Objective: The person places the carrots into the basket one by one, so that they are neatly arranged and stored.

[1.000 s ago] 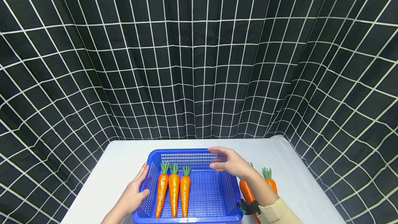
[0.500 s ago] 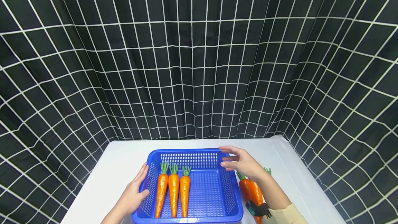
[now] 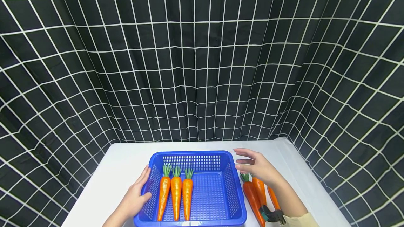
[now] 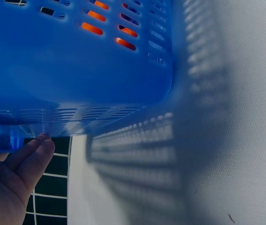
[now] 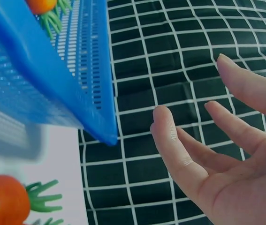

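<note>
A blue plastic basket [image 3: 209,199] stands on the table with three carrots lying side by side in its left half: a left carrot [image 3: 163,197], a middle carrot [image 3: 176,197] and a right carrot [image 3: 187,199]. My left hand [image 3: 134,197] rests against the basket's left rim, fingers extended, thumb apart. In the left wrist view its fingertips [image 4: 41,152] touch the rim. My right hand [image 3: 258,165] hovers empty just right of the basket, fingers spread and loosely bent. Beneath it lie a dark orange carrot [image 3: 251,199], a brighter carrot [image 3: 260,190] and a third carrot [image 3: 273,199], partly covered by the forearm.
A white cloth covers the table [image 3: 126,157]. Behind and on both sides hangs a black curtain [image 3: 195,80] with a white grid. A black strap [image 3: 271,215] is around the right wrist.
My right hand has moved rightward from over the basket's far right corner to outside its right rim, uncovering more of the carrots there. The left hand and the basket stay put.
</note>
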Demonstrator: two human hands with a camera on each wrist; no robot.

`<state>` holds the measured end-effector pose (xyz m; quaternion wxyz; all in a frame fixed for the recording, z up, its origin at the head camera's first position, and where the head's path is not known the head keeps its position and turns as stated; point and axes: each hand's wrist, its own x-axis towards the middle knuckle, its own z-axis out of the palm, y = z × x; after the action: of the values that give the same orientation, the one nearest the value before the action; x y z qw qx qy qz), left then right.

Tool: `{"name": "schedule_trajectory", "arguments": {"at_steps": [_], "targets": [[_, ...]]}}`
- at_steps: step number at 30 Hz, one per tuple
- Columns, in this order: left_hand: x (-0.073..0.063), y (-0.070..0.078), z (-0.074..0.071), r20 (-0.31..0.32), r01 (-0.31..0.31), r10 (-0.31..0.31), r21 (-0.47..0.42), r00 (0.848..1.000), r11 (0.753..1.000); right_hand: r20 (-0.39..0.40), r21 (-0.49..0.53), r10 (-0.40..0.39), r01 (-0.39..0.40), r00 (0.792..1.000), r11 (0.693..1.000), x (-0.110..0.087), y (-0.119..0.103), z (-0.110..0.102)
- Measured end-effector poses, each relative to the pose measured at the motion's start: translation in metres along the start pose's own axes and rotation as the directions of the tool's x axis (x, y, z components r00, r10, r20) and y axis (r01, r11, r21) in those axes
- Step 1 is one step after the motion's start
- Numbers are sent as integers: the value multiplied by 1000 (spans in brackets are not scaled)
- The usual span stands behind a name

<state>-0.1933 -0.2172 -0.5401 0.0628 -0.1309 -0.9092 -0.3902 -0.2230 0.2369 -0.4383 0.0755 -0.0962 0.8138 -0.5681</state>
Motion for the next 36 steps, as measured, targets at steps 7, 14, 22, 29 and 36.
{"name": "schedule_trajectory", "arguments": {"at_steps": [7,14,22,29,36], "targets": [[0,-2,1,7,6,-6,-4,1000,1000,-13,-40,-24,24,1000,999,-8,8,-13],[1,-1,0,15,11,-11,-7,1000,1000,-70,-63,7,-12,998,998,-15,20,-28],[2,0,1,11,12,-12,1,1000,1000,-137,-126,59,-77,989,989,-26,33,-48],[1,0,0,12,17,-17,4,1000,1000,-169,-167,92,-120,981,979,-37,55,-63],[1,2,0,12,16,-16,-9,1000,1000,-193,-202,142,-180,971,963,-43,77,-74]]}}
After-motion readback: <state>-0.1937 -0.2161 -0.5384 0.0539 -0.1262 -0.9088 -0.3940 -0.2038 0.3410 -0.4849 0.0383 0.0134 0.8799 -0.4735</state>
